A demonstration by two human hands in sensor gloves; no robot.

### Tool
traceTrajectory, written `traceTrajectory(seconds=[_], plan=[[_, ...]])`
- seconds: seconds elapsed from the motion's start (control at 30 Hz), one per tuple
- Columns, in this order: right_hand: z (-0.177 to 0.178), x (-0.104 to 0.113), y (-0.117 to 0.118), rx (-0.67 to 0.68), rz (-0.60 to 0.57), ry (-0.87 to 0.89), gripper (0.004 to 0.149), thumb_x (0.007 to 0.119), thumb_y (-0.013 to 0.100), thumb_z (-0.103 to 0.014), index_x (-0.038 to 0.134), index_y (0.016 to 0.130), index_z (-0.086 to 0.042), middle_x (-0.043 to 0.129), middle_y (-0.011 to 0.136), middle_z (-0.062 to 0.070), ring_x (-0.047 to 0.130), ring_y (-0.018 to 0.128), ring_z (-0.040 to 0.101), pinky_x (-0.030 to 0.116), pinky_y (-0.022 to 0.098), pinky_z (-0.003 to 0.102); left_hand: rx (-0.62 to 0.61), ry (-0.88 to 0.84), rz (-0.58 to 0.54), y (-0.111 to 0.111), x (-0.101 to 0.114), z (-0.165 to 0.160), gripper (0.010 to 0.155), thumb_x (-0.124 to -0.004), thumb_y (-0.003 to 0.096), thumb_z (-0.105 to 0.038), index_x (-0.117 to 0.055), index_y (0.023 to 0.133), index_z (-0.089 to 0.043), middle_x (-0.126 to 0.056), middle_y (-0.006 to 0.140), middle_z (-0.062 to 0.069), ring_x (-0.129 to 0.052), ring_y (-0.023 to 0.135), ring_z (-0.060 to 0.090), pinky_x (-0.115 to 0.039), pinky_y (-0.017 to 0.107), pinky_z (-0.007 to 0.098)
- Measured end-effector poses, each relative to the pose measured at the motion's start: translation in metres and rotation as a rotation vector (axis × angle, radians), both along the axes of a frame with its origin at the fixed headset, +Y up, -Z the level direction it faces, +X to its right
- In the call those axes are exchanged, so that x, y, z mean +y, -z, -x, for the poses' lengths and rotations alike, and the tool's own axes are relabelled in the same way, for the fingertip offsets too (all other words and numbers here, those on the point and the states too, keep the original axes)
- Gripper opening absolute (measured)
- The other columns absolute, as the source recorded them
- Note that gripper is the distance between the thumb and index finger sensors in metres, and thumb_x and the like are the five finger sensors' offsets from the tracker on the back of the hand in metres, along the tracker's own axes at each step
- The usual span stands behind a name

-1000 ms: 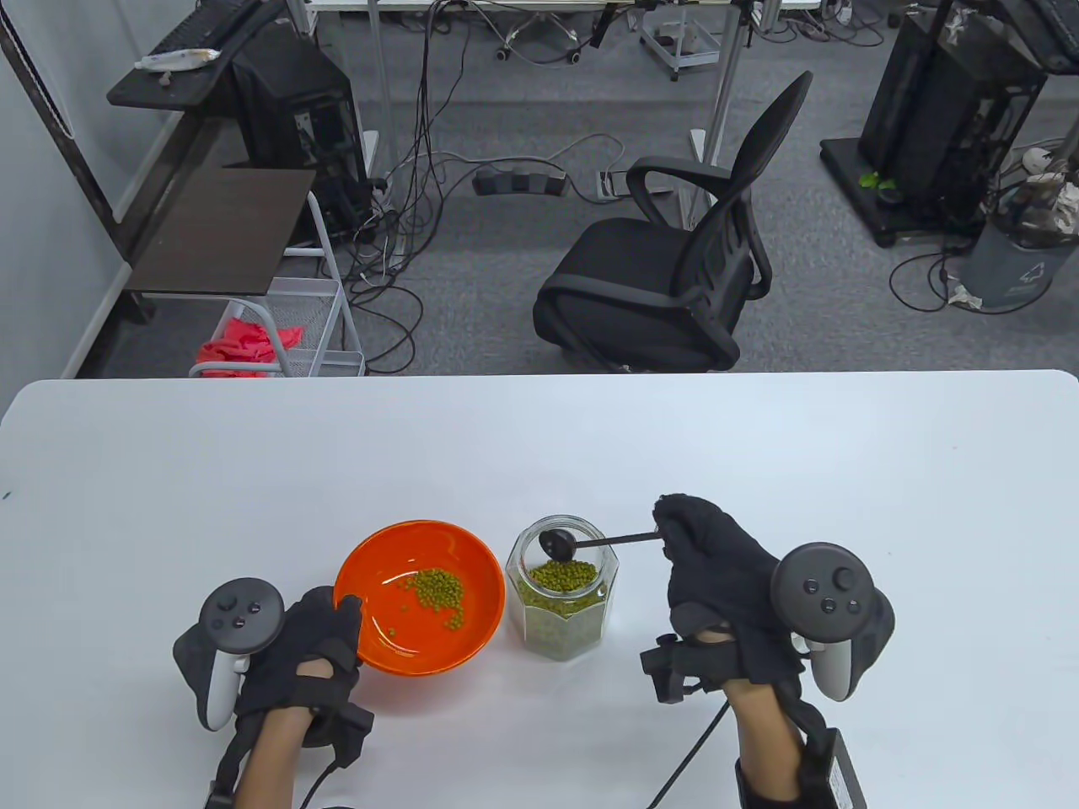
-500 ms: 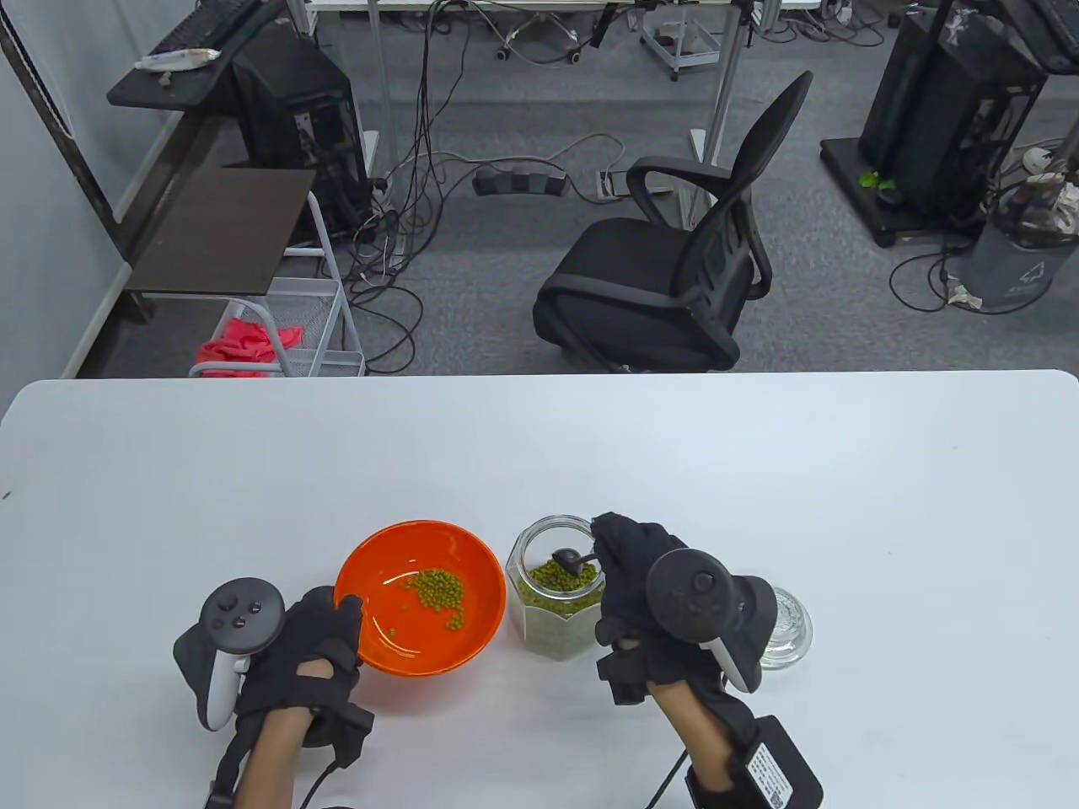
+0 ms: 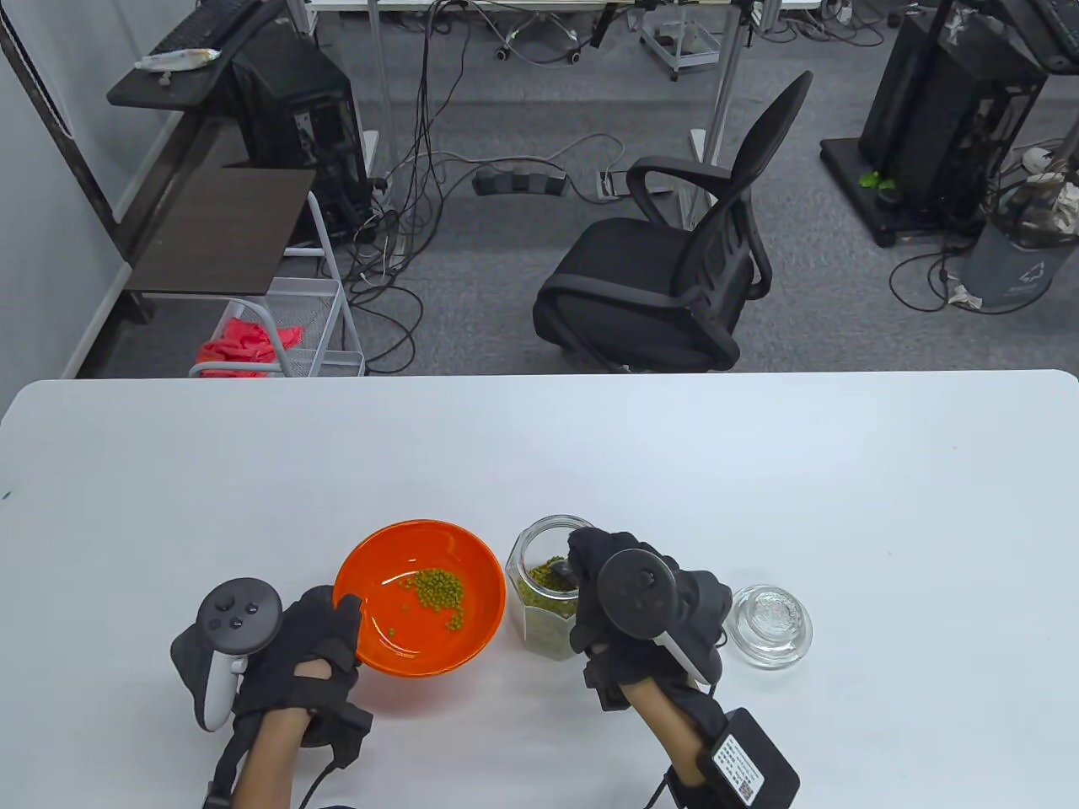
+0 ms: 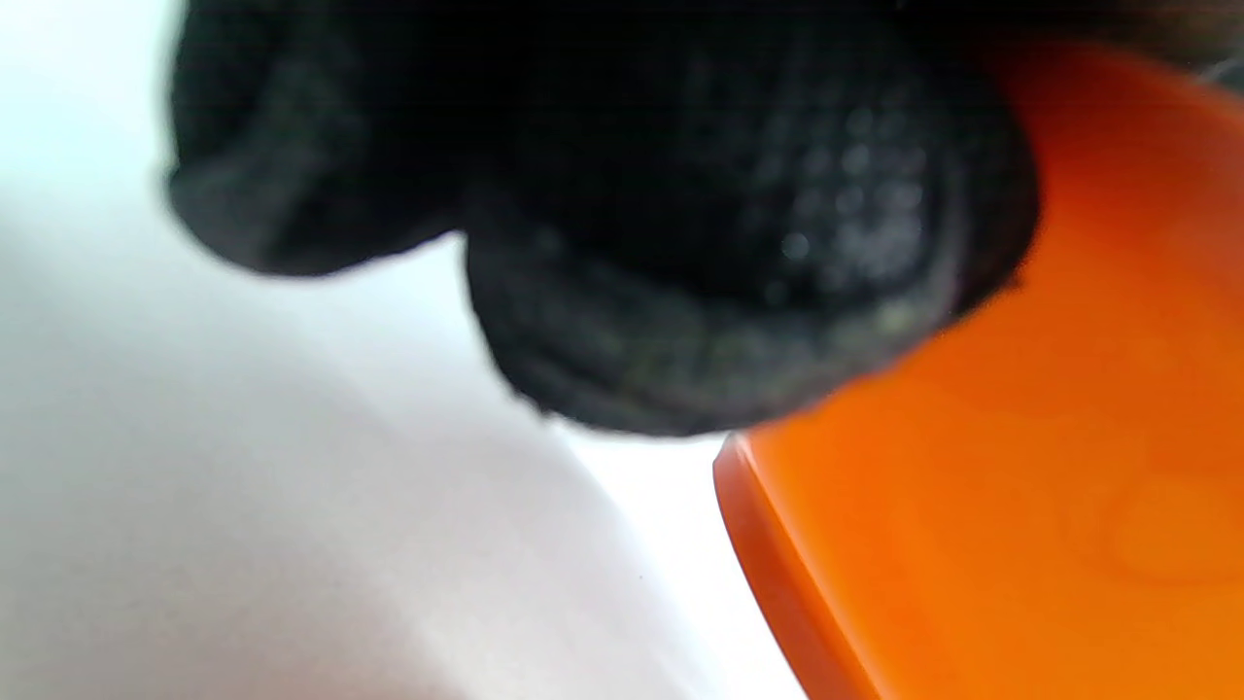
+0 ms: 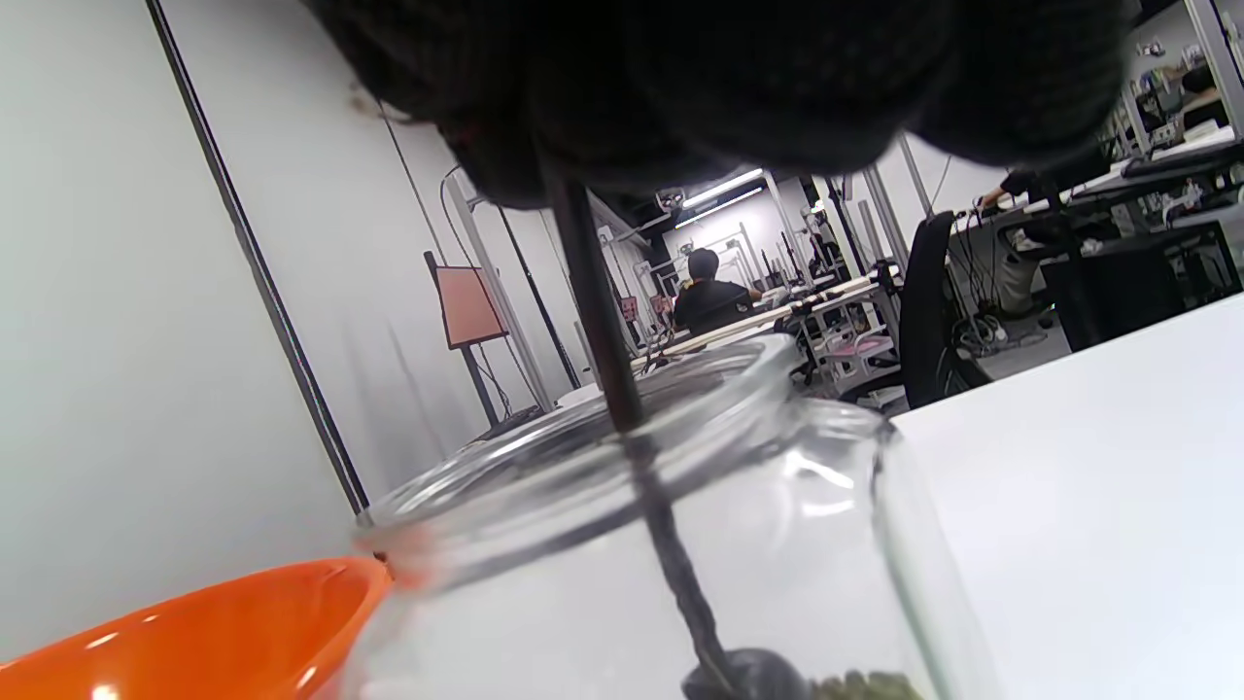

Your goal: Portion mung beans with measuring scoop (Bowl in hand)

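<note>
An orange bowl with a small heap of mung beans sits near the table's front. My left hand grips its near-left rim, and its glove lies against the bowl's outer wall in the left wrist view. A glass jar of mung beans stands just right of the bowl. My right hand hovers over the jar's mouth and holds a black measuring scoop, handle steep, its cup down among the beans. The jar rim and bowl edge show in the right wrist view.
A glass lid lies on the white table right of my right hand. A black office chair stands beyond the table's far edge. Racks and cables are on the floor behind.
My right hand has moved left over the jar and tipped the scoop from level to steep, pushing its cup into the beans. The glass lid has come into view. The left hand has not moved.
</note>
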State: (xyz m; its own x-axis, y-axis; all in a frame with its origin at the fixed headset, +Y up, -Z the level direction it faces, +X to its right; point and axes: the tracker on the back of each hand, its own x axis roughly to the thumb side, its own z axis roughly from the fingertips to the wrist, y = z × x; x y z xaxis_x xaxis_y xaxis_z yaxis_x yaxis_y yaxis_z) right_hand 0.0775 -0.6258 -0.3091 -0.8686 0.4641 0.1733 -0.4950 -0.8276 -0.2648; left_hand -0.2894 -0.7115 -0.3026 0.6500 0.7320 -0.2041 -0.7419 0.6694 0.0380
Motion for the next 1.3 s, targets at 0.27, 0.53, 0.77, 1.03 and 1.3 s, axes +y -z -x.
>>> traceTrajectory(seconds=[0.27,0.53,0.77,1.03,1.3], plan=[[-0.018,-0.006,0.008,0.003,0.11,0.218,0.038,0.076,0.046,-0.031,0.087,0.075,-0.009,0.094,0.05,0.017,0.093,0.021,0.015,0.083,0.034,0.053,0.0,-0.005,-0.002,0.0,0.0,0.0,0.054,-0.074,0.052,-0.048,-0.079,0.087,-0.007,-0.098,0.033,-0.015,-0.107,0.007,-0.001,-0.095,0.01,0.02],[-0.037,-0.02,0.017,-0.028,0.149,0.389,0.039,0.076,0.046,-0.032,0.087,0.074,-0.008,0.095,0.046,0.016,0.094,0.017,0.012,0.086,0.029,0.05,-0.004,0.002,-0.001,0.0,0.0,0.0,0.054,-0.074,0.0518,-0.048,-0.079,0.087,-0.007,-0.098,0.033,-0.015,-0.107,0.007,-0.001,-0.095,0.01,0.02],[-0.05,-0.025,0.021,-0.055,0.176,0.51,0.039,0.076,0.047,-0.033,0.087,0.073,-0.007,0.095,0.044,0.015,0.094,0.015,0.011,0.086,0.028,0.049,-0.002,0.003,0.0,0.0,0.001,0.0,0.054,-0.074,0.0519,-0.048,-0.079,0.086,-0.007,-0.099,0.033,-0.015,-0.107,0.007,-0.001,-0.095,0.01,0.02],[-0.069,-0.026,0.022,-0.085,0.201,0.655,0.039,0.076,0.047,-0.033,0.087,0.073,-0.007,0.096,0.043,0.014,0.095,0.014,0.011,0.087,0.027,0.048,-0.001,0.004,0.0,0.0,0.001,0.0,0.054,-0.074,0.052,-0.048,-0.079,0.087,-0.007,-0.099,0.033,-0.015,-0.107,0.007,0.0,-0.095,0.01,0.021],[-0.084,-0.031,0.026,-0.106,0.241,0.761,0.039,0.075,0.047,-0.033,0.087,0.074,-0.007,0.096,0.044,0.015,0.094,0.015,0.012,0.086,0.028,0.049,-0.001,0.01,0.001,0.0,0.001,0.0,0.054,-0.074,0.0519,-0.048,-0.079,0.086,-0.007,-0.099,0.032,-0.015,-0.107,0.007,-0.001,-0.095,0.01,0.021]])
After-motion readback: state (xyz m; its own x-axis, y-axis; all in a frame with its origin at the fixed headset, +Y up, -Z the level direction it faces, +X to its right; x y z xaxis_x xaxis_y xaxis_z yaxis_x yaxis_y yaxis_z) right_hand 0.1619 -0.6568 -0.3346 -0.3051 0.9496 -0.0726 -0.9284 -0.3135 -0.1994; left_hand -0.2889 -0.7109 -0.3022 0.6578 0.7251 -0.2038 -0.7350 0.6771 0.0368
